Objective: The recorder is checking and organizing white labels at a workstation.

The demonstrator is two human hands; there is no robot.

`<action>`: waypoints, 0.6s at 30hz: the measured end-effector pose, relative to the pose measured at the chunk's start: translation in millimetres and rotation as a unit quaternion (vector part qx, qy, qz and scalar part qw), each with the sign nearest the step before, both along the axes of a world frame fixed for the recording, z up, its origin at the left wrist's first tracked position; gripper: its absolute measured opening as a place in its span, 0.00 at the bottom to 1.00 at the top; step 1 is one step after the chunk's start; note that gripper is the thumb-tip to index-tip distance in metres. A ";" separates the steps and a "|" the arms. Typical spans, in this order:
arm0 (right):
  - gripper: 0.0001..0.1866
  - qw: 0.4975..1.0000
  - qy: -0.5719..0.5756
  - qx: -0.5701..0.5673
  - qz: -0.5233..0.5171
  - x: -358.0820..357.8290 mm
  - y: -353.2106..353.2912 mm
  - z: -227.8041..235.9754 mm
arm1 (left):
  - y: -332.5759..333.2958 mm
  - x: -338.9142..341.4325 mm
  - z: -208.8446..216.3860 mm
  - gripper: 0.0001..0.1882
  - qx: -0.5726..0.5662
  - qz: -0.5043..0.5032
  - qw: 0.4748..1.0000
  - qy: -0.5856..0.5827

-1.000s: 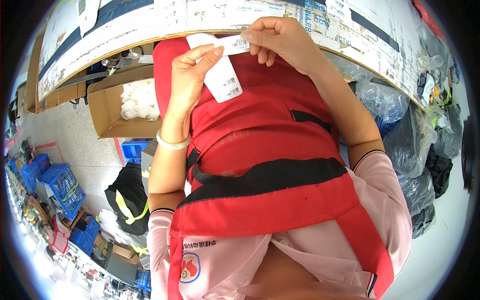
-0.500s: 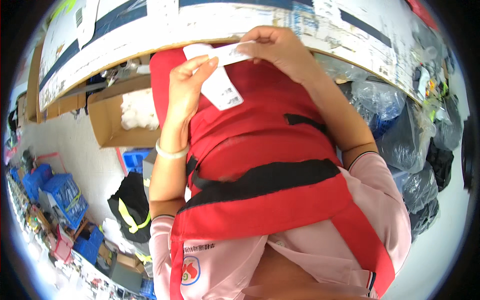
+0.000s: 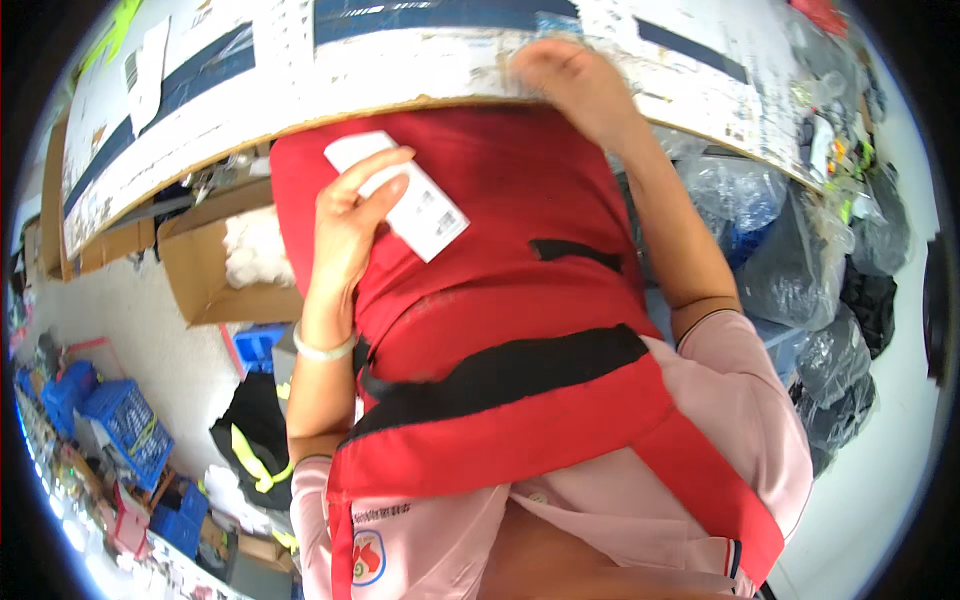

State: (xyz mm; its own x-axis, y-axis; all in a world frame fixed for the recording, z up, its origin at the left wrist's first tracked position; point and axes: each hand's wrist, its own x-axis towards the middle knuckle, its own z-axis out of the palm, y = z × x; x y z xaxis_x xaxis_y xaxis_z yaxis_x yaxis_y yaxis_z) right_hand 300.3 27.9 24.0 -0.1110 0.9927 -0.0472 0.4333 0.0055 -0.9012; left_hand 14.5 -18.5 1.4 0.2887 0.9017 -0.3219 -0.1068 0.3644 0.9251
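My left hand (image 3: 348, 215) is closed on a white label strip (image 3: 428, 215), pinching it between thumb and fingers in front of the red apron (image 3: 480, 200). Small dark printed marks show on the strip's lower end, and its upper end sticks out past my fingers. Over the near edge of the white work table (image 3: 420, 70), my right hand (image 3: 585, 90) is smeared by motion. Its fingers seem bent, but whether anything lies between them cannot be made out. A pale bangle (image 3: 325, 350) rings my left wrist.
Below the table at left stands an open cardboard box (image 3: 185, 270) with white fluffy stuff (image 3: 255, 248) inside. Grey plastic bags (image 3: 795, 265) crowd the right side. Blue crates (image 3: 130, 425) and a black cloth bag (image 3: 235, 425) sit on the lower left. Another white label (image 3: 150, 75) lies on the table.
My right hand has let go of the strip's end and moved right and over the table. The left hand has come slightly left and down, still holding the label strip.
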 end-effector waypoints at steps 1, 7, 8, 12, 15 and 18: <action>0.10 0.989 0.050 -0.096 0.100 -30.2 -14.9 16.0 | 1.0 -0.6 -1.6 0.12 -0.003 0.011 1.000 -0.019; 0.11 0.951 0.130 -0.220 0.177 -74.5 -28.4 0.8 | 8.5 -0.7 7.3 0.12 -0.095 0.060 0.977 -0.179; 0.12 0.954 0.165 -0.215 0.127 -77.7 -28.5 -1.0 | 6.9 -2.8 5.1 0.12 -0.094 0.065 0.977 -0.179; 0.10 0.955 0.185 -0.202 0.117 -88.7 -31.5 -3.6 | -2.8 -8.3 -4.2 0.13 -0.005 0.021 0.997 -0.078; 0.08 0.961 0.173 -0.178 0.120 -92.3 -31.5 -8.6 | -0.4 -12.8 -7.8 0.11 -0.004 -0.012 0.998 -0.056; 0.06 0.975 0.180 -0.077 0.109 -93.1 -25.2 -7.3 | -0.9 -12.7 -3.6 0.10 -0.021 -0.023 0.999 -0.036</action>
State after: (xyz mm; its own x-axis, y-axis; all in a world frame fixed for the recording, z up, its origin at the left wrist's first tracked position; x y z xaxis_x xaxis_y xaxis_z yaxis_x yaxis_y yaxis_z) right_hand 207.2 2.7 16.7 -0.3560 0.9276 -0.1133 0.0930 -0.0855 -0.9920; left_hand 1.7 -19.4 -2.2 0.3539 0.8725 -0.3370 -0.1540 0.4097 0.8991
